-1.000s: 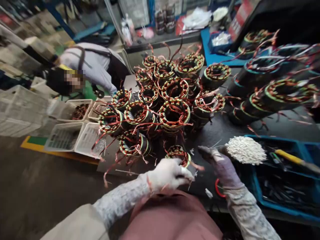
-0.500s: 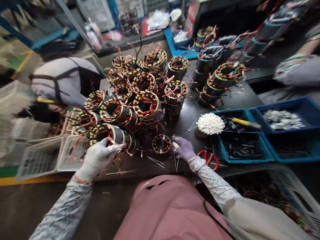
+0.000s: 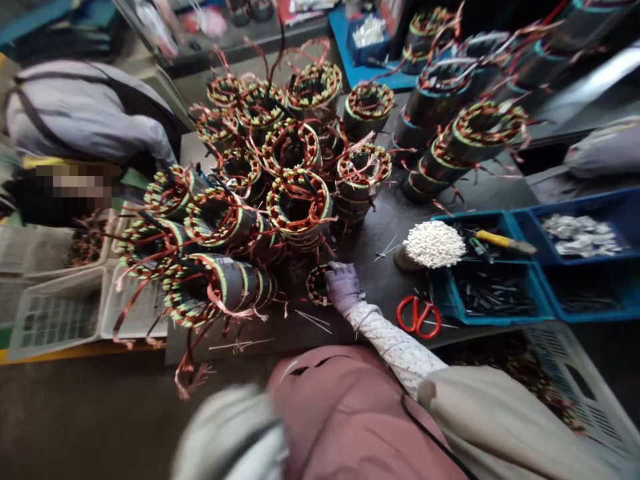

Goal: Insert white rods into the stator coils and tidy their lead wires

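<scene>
Right hand: the right hand (image 3: 343,288), in a purple knit glove, rests on a small coil ring (image 3: 319,285), fingers curled over its rim.
Left hand: only a blurred pale sleeve (image 3: 227,433) shows at the bottom edge; whether the hand is wide or closed cannot be told.
Ring: round, squat, copper-wound, lying flat on the dark table (image 3: 390,213), hole facing up.
Beside it: a longer wound cylinder (image 3: 220,287) tipped on its side, long axis left-right, wire ends trailing.
Further out: red-handled scissors (image 3: 419,315), a bundle of white sticks (image 3: 434,244), a blue plastic tray (image 3: 483,310).
</scene>
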The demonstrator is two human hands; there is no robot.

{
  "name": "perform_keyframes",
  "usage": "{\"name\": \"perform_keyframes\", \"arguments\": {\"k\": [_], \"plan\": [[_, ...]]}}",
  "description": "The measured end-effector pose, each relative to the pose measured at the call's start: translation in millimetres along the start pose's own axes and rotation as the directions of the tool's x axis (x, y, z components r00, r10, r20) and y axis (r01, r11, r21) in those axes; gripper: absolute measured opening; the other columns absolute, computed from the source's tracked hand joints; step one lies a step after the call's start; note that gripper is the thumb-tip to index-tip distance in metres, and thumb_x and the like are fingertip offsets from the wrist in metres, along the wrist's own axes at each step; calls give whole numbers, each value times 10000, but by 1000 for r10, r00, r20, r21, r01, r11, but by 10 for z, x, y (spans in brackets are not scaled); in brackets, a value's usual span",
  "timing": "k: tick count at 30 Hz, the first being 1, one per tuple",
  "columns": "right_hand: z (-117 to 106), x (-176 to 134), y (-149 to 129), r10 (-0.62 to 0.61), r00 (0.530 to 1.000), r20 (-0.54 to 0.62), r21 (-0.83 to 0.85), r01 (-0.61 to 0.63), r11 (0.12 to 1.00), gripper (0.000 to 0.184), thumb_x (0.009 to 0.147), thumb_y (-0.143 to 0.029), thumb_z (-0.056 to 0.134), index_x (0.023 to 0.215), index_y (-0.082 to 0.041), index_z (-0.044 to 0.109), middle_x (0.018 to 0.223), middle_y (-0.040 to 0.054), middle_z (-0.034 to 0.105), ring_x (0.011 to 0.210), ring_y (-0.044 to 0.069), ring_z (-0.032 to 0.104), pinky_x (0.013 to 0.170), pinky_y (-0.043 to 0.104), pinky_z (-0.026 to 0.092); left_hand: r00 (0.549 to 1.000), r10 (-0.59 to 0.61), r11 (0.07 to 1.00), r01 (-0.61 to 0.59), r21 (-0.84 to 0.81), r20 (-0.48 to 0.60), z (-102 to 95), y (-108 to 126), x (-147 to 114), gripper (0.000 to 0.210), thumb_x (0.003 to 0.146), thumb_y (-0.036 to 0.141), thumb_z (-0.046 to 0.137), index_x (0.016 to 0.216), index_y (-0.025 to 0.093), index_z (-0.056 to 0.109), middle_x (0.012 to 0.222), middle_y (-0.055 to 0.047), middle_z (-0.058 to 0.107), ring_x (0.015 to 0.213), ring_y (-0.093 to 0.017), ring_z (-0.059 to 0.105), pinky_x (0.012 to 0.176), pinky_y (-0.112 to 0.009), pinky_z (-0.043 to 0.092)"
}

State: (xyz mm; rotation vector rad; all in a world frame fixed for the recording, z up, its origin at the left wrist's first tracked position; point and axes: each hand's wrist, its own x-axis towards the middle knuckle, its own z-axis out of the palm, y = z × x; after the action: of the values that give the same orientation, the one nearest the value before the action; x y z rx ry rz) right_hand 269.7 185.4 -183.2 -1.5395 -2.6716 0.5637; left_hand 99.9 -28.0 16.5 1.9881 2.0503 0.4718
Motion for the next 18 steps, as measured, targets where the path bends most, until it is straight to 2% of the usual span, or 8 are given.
{"name": "perform_keyframes", "arguments": {"k": [2, 4, 6, 7, 9, 14, 16, 18], "plan": [[79, -66, 32, -54, 999, -7, 39, 54, 998, 169, 800, -158, 564, 913, -168, 689, 1282, 125, 569, 1176, 271, 489, 1012, 448, 324, 988, 114, 969, -87, -232, 106, 553, 61, 324, 270, 792, 229, 517, 955, 361, 686, 1035, 9, 705, 916, -177, 644, 785, -325, 541], [126, -159, 118, -100, 993, -59, 99, 106, 989, 141, 784, -159, 578, 868, -172, 690, 1276, 122, 573, 1190, 266, 478, 1021, 445, 324, 978, -73, 961, 121, -249, 193, 1121, 9, 791, 241, 834, 216, 480, 870, 274, 711, 1166, -33, 646, 1056, -176, 595, 890, -311, 504], [134, -246, 216, -46, 988, -147, 152, 69, 986, 145, 792, -178, 569, 880, -168, 684, 1234, 125, 596, 1171, 252, 491, 1003, 426, 350, 902, -283, 937, 333, -107, 326, 1564, -99, 1189, 191, 818, 278, 552, 918, 261, 714, 1293, -39, 563, 1161, -221, 531, 957, -348, 466], [128, -277, 253, 17, 983, -183, 172, 15, 985, 156, 800, -199, 565, 899, -164, 681, 1213, 128, 606, 1156, 248, 501, 985, 415, 367, 885, -303, 930, 356, -95, 353, 1721, -148, 1310, 184, 810, 282, 566, 913, 259, 717, 1335, -39, 526, 1145, -233, 540, 931, -357, 479], [112, -296, 277, 145, 969, -199, 193, -106, 976, 186, 804, -259, 581, 927, -163, 682, 1184, 130, 620, 1128, 252, 516, 955, 403, 385, 856, -310, 932, 360, -45, 414, 1915, -196, 1372, 180, 803, 292, 583, 919, 275, 719, 1395, -19, 462, 1121, -245, 545, 889, -363, 494], [180, -176, 112, 381, 922, -66, 124, -371, 920, 265, 794, -412, 614, 831, -163, 695, 1023, 139, 680, 998, 283, 571, 955, 464, 337, 849, -271, 953, 302, 4, 454, 2054, -53, 1006, 223, 828, 331, 558, 997, 311, 702, 1427, -2, 406, 1138, -243, 508, 921, -368, 466], [241, -131, 52, 408, 909, -86, 132, -396, 909, 258, 817, -380, 583, 851, -147, 686, 1016, 156, 678, 980, 287, 578, 944, 477, 337, 847, -258, 955, 295, -8, 465, 2086, -9, 926, 235, 824, 324, 563, 1017, 317, 697, 1431, -12, 396, 1146, -254, 502, 928, -384, 458], [287, -119, 34, 372, 921, -116, 166, -351, 922, 224, 836, -311, 544, 887, -137, 675, 1028, 162, 674, 981, 279, 581, 916, 461, 367, 851, -253, 953, 300, -30, 461, 2107, -22, 931, 222, 806, 315, 585, 992, 312, 706, 1418, -19, 408, 1126, -258, 519, 900, -384, 471]]}}
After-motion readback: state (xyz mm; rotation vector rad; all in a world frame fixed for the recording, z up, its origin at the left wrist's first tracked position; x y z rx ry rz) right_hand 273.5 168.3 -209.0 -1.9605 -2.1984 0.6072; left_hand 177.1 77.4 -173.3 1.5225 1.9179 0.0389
